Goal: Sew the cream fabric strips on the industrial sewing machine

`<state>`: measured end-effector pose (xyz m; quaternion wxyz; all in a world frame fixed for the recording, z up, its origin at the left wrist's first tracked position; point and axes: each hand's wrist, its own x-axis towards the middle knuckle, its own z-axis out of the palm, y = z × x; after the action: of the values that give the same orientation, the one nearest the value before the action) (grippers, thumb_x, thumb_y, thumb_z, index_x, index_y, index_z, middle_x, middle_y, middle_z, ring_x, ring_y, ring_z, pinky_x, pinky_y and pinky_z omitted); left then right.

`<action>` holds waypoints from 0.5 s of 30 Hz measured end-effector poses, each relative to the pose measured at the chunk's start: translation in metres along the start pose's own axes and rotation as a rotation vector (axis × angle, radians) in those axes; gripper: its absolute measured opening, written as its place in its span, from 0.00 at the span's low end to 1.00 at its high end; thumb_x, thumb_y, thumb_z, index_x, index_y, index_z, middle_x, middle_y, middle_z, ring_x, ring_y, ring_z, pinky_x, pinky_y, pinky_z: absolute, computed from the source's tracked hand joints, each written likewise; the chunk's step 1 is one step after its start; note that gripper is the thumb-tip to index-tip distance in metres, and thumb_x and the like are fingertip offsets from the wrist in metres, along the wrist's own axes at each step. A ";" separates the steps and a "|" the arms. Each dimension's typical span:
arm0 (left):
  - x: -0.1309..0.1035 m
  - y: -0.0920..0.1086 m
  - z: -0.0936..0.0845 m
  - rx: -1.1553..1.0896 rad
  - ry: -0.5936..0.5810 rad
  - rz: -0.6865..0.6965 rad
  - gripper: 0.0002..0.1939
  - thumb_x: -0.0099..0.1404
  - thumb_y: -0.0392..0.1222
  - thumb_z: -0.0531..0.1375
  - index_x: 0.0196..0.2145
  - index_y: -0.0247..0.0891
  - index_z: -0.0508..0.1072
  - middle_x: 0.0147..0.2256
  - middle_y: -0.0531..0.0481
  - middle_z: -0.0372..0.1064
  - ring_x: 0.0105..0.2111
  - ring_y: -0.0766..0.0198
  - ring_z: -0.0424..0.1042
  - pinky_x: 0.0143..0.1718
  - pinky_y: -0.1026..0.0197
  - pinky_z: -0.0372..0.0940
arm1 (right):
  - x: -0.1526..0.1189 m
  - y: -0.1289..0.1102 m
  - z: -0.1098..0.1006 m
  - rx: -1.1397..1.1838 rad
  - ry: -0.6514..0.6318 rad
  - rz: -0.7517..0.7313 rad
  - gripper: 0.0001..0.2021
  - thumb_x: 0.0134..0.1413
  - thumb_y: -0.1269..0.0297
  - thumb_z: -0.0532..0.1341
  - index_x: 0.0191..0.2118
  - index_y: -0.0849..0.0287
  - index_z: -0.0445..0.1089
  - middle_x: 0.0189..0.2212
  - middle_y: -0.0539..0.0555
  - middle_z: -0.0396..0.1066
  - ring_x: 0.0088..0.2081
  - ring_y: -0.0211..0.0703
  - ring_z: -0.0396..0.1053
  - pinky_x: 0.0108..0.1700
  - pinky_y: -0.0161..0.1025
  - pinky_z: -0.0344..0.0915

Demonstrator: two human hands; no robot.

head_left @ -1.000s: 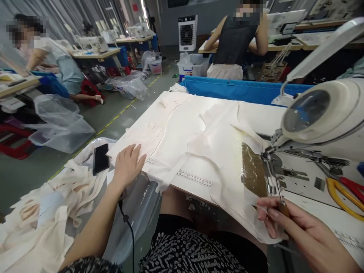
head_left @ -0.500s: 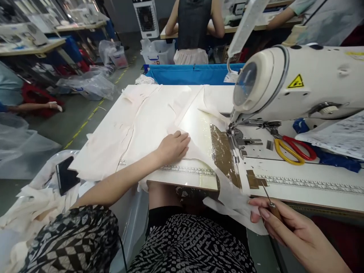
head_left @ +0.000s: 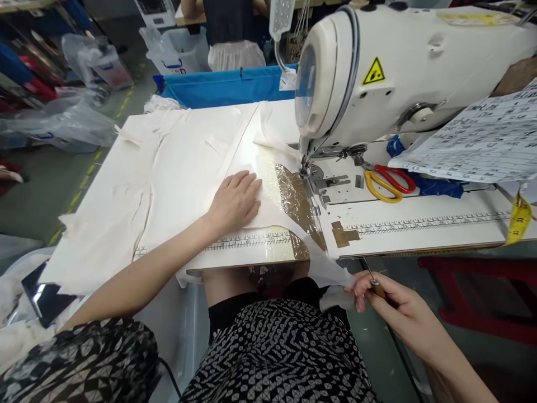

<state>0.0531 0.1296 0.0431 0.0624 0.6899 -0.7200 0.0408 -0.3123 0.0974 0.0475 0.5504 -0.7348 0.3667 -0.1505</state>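
My left hand (head_left: 237,198) lies flat, fingers stretched out, on a thin pale pink fabric piece (head_left: 272,215) on the white sewing table. The fabric runs from under that hand over the table's front edge, its end hanging above my lap. My right hand (head_left: 388,296), off the front edge, pinches this end between the fingertips. It also holds an awl (head_left: 377,288) with a wooden handle, the thin metal point upward. The sewing machine (head_left: 356,78) stands to the right of my left hand; fabric also reaches its needle area (head_left: 306,165).
More pale fabric (head_left: 104,224) covers the table's left side. Scissors (head_left: 388,183) with red and yellow handles lie by the machine, near a printed sheet (head_left: 478,134). A yellow tape measure (head_left: 520,218) hangs at right. A phone (head_left: 46,296) rests on fabric at lower left. Another person (head_left: 229,28) sits ahead.
The view has swung right and down. My left hand has shifted a little toward the machine with the fabric under it. My right hand has drawn the fabric end slightly rightward, still holding the awl.
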 end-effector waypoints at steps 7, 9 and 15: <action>0.014 0.007 -0.014 -0.285 -0.151 0.298 0.15 0.71 0.43 0.52 0.51 0.39 0.71 0.50 0.42 0.68 0.50 0.54 0.66 0.50 0.52 0.63 | 0.005 -0.028 -0.003 -0.078 -0.023 0.053 0.16 0.62 0.48 0.56 0.36 0.55 0.73 0.20 0.51 0.68 0.20 0.42 0.66 0.24 0.38 0.67; 0.022 0.002 -0.012 -0.304 -0.215 0.256 0.13 0.69 0.46 0.56 0.46 0.39 0.72 0.45 0.44 0.71 0.44 0.55 0.68 0.47 0.54 0.63 | 0.004 -0.027 -0.009 -0.110 -0.030 0.093 0.19 0.61 0.45 0.56 0.42 0.55 0.74 0.18 0.50 0.66 0.21 0.45 0.67 0.25 0.38 0.66; 0.021 -0.025 -0.017 -0.564 -0.348 0.156 0.14 0.67 0.54 0.56 0.33 0.41 0.72 0.34 0.49 0.72 0.34 0.61 0.69 0.39 0.58 0.63 | 0.003 -0.033 -0.033 -0.201 -0.027 0.142 0.30 0.55 0.35 0.57 0.48 0.56 0.77 0.24 0.55 0.73 0.21 0.44 0.67 0.25 0.38 0.68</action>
<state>0.0775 0.1102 0.0627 0.1233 0.5850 -0.7534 -0.2737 -0.3186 0.0760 0.0891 0.4879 -0.7604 0.4239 -0.0637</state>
